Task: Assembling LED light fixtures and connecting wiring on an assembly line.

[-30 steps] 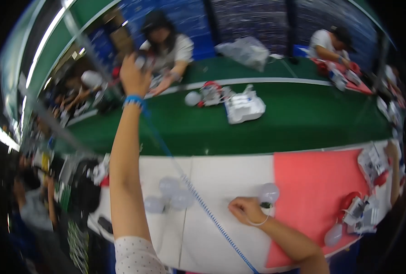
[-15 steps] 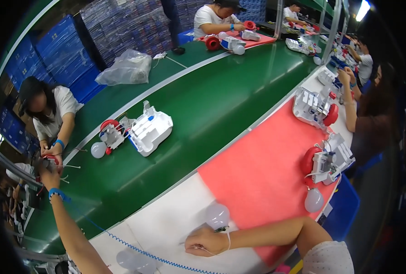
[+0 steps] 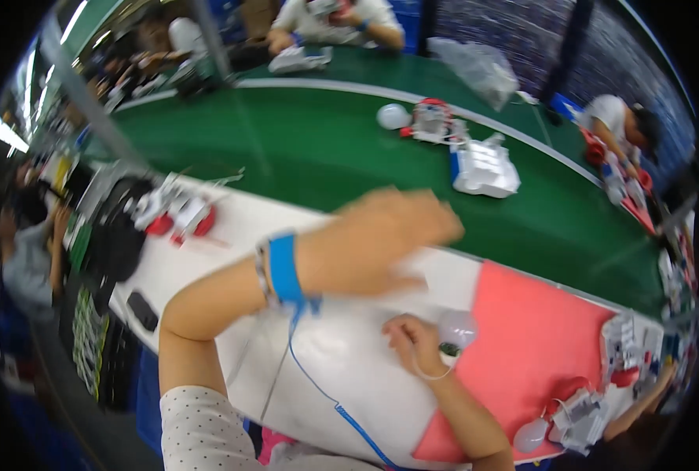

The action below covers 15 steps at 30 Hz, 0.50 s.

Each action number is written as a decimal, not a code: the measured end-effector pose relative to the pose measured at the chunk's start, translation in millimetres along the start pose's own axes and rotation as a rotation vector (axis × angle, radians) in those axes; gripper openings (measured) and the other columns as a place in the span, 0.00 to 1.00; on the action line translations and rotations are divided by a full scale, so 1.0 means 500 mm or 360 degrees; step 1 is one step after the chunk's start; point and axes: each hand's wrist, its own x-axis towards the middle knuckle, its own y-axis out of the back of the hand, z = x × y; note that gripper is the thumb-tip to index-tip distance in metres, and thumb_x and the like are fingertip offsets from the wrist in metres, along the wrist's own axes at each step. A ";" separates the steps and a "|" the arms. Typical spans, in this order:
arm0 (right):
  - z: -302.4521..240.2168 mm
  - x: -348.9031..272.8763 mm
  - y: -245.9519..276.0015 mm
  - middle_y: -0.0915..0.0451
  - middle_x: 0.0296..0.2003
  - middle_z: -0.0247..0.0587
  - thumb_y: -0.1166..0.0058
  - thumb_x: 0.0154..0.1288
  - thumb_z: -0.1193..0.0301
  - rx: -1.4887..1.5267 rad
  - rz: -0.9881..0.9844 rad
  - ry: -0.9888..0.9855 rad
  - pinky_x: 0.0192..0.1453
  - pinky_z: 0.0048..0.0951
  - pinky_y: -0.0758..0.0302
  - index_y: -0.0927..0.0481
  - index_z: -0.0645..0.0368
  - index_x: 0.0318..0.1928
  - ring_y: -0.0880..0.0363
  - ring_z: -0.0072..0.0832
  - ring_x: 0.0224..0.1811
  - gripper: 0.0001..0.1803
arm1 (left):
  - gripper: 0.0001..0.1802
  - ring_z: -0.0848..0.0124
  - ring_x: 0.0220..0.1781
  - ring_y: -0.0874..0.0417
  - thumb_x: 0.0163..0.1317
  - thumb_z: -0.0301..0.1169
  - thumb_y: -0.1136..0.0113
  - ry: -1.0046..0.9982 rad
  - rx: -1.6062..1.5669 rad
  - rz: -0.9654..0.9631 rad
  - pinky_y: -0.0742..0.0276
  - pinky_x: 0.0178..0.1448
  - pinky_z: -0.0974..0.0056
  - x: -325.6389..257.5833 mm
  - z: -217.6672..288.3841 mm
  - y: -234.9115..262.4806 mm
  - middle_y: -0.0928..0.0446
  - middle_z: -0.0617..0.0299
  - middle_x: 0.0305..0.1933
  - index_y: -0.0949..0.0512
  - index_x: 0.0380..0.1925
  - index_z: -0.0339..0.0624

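Observation:
My left hand (image 3: pixel 381 239) is raised over the white tabletop, blurred, with its fingers stretched to the right and the thumb apart. Nothing shows in it. A blue wrist strap (image 3: pixel 284 269) circles that wrist, trailing a blue coiled cord (image 3: pixel 355 429). Lower down, my right hand (image 3: pixel 416 343) rests near the table with its fingers curled together; what they pinch is hidden. Beside its fingers lies a white bulb (image 3: pixel 457 328) with a small green circuit board (image 3: pixel 448 348) at its base. A thin white wire (image 3: pixel 430 375) loops across the right wrist.
A red and white assembly (image 3: pixel 178 210) with loose wires lies at the table's left. On the right, a pink mat (image 3: pixel 522 330) borders another assembly (image 3: pixel 581 420). Beyond runs a green conveyor (image 3: pixel 302 133) carrying a white housing (image 3: pixel 484 166). Co-workers sit around it.
The view has turned to the left. My left hand has come back from the red part with wires at the far left to above the table. My right hand stays by the bulb.

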 end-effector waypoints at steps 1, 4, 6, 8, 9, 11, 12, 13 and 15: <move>0.000 -0.001 -0.001 0.24 0.26 0.35 0.52 0.56 0.77 0.0075 0.0019 0.0125 0.27 0.22 0.31 0.25 0.61 0.33 0.27 0.22 0.24 0.04 | 0.31 0.57 0.59 0.38 0.47 0.38 0.42 0.0038 0.0047 -0.0174 0.42 0.59 0.56 -0.029 0.051 -0.022 0.36 0.52 0.55 0.36 0.52 0.40; -0.028 0.017 -0.037 0.24 0.29 0.34 0.57 0.60 0.71 0.0575 0.0189 0.0049 0.29 0.21 0.30 0.26 0.61 0.37 0.27 0.22 0.26 0.08 | 0.31 0.57 0.59 0.39 0.48 0.40 0.42 0.0104 -0.0246 -0.0058 0.42 0.59 0.52 -0.124 0.109 -0.121 0.38 0.53 0.57 0.39 0.52 0.41; -0.050 0.011 -0.038 0.26 0.27 0.34 0.62 0.65 0.63 0.1273 0.0724 -0.0443 0.30 0.19 0.30 0.28 0.60 0.39 0.28 0.22 0.26 0.14 | 0.32 0.57 0.59 0.39 0.47 0.39 0.42 0.0240 -0.0059 0.0133 0.42 0.58 0.52 -0.128 0.116 -0.204 0.39 0.51 0.57 0.39 0.52 0.41; 0.004 0.030 -0.013 0.29 0.23 0.33 0.61 0.65 0.65 0.0384 0.0127 -0.0010 0.28 0.19 0.32 0.28 0.59 0.34 0.30 0.21 0.23 0.11 | 0.33 0.56 0.58 0.37 0.45 0.37 0.40 0.0524 -0.0004 0.0330 0.41 0.57 0.52 -0.178 0.107 -0.260 0.38 0.49 0.55 0.40 0.52 0.40; 0.002 0.035 0.004 0.30 0.20 0.33 0.60 0.64 0.67 0.0529 -0.0030 0.0001 0.25 0.18 0.35 0.29 0.59 0.31 0.32 0.19 0.21 0.10 | 0.34 0.56 0.56 0.35 0.44 0.36 0.40 0.0591 -0.0128 0.0515 0.41 0.56 0.52 -0.184 0.104 -0.285 0.37 0.48 0.54 0.41 0.52 0.40; -0.005 0.037 0.011 0.31 0.18 0.33 0.58 0.64 0.68 0.0457 0.0043 0.0035 0.24 0.17 0.37 0.29 0.60 0.31 0.34 0.17 0.20 0.09 | 0.33 0.55 0.47 0.30 0.42 0.33 0.39 0.0572 -0.0434 0.0840 0.39 0.52 0.54 -0.175 0.086 -0.322 0.31 0.49 0.45 0.40 0.51 0.41; 0.001 0.044 0.021 0.30 0.19 0.33 0.57 0.64 0.67 0.0367 0.0028 0.0044 0.25 0.17 0.37 0.29 0.60 0.31 0.33 0.17 0.21 0.10 | 0.32 0.55 0.43 0.29 0.43 0.32 0.40 0.0601 -0.0463 0.0826 0.38 0.49 0.55 -0.177 0.088 -0.325 0.29 0.51 0.40 0.39 0.50 0.41; 0.013 0.049 0.018 0.30 0.19 0.33 0.57 0.63 0.66 0.0292 0.0136 -0.0004 0.25 0.17 0.37 0.29 0.60 0.31 0.33 0.17 0.21 0.10 | 0.30 0.55 0.39 0.28 0.43 0.31 0.40 0.0625 -0.0478 0.0822 0.37 0.46 0.56 -0.180 0.087 -0.327 0.28 0.54 0.35 0.38 0.48 0.42; 0.044 0.060 0.010 0.28 0.21 0.32 0.54 0.62 0.66 0.0162 0.0268 0.0116 0.22 0.15 0.38 0.29 0.60 0.35 0.33 0.17 0.18 0.09 | 0.21 0.58 0.36 0.27 0.44 0.30 0.42 0.0737 -0.0358 0.0909 0.35 0.41 0.58 -0.189 0.070 -0.353 0.26 0.56 0.30 0.33 0.42 0.42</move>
